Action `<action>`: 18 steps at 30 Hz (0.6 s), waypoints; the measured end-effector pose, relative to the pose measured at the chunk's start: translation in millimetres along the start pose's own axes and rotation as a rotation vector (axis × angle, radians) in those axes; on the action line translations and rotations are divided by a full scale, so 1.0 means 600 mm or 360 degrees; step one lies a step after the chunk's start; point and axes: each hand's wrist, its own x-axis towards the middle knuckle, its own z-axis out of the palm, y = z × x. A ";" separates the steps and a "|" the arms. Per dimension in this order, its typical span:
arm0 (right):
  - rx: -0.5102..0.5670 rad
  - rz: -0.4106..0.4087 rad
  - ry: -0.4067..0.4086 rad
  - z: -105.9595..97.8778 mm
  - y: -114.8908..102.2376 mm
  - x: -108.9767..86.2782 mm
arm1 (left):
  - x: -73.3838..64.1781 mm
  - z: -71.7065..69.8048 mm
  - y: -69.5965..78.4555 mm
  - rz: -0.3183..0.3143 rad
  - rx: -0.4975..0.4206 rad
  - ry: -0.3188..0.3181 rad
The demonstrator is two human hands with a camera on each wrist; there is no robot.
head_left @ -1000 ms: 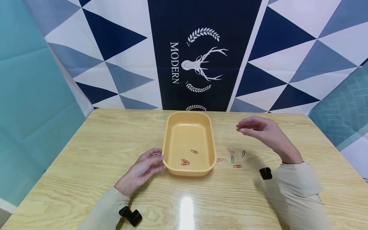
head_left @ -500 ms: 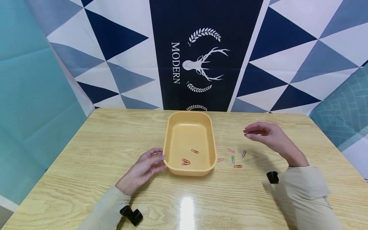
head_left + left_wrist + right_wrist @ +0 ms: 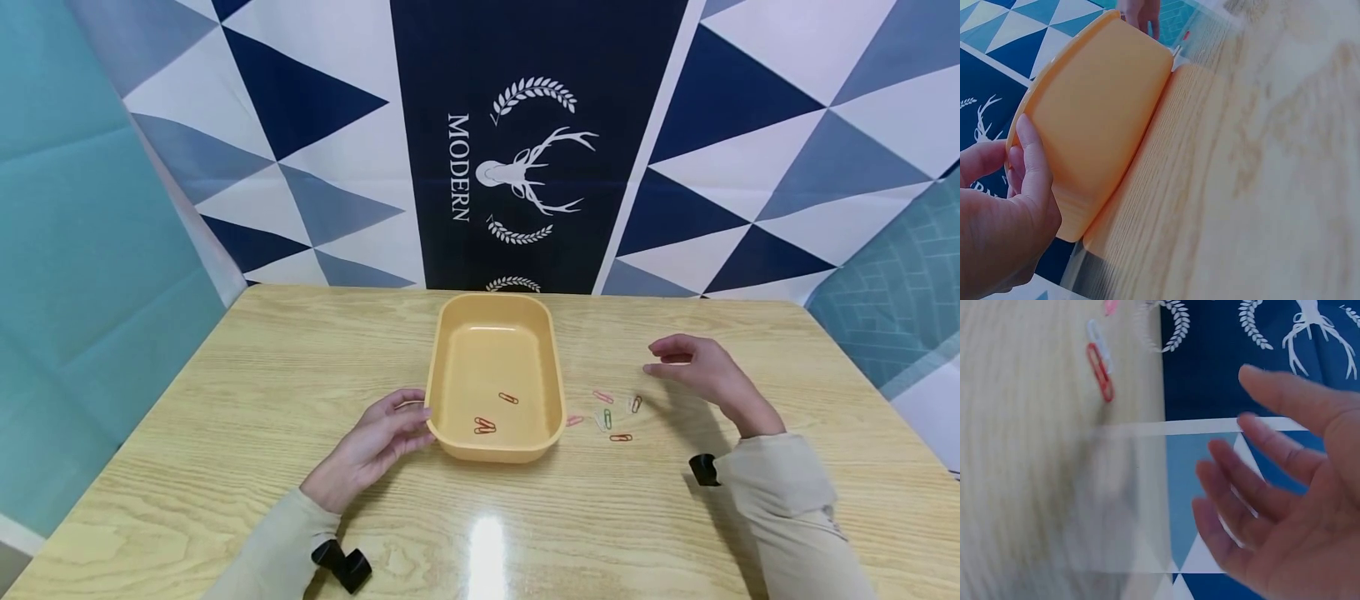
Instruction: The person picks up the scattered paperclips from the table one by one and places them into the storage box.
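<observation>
A yellow box (image 3: 491,358) with red clips (image 3: 484,426)
Right of the box, pink, white, green and red clips (image 3: 621,437). Under it, a streaky tan table (image 3: 322,342). Behind it, a cloth (image 3: 300,100) with blue and white triangles.

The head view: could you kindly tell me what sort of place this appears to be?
Probably a staged indoor tabletop workspace, perhaps a filming booth: a pale wood-grain table stands before a blue-and-white triangle-patterned backdrop lettered MODERN, with a plain teal sheet hanging on the left.
</observation>
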 end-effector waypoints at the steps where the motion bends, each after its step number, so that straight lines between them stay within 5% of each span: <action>1: -0.0007 0.0029 -0.0010 0.001 0.003 0.001 | 0.000 0.000 0.000 0.0000 0.0003 0.0000; 9: -0.0086 0.0125 -0.0244 0.013 0.018 0.006 | -0.002 -0.001 -0.001 0.0008 0.0002 0.0003; 18: -0.0271 0.0069 -0.0284 0.026 0.019 0.009 | -0.003 0.001 0.000 0.0016 0.0019 0.0012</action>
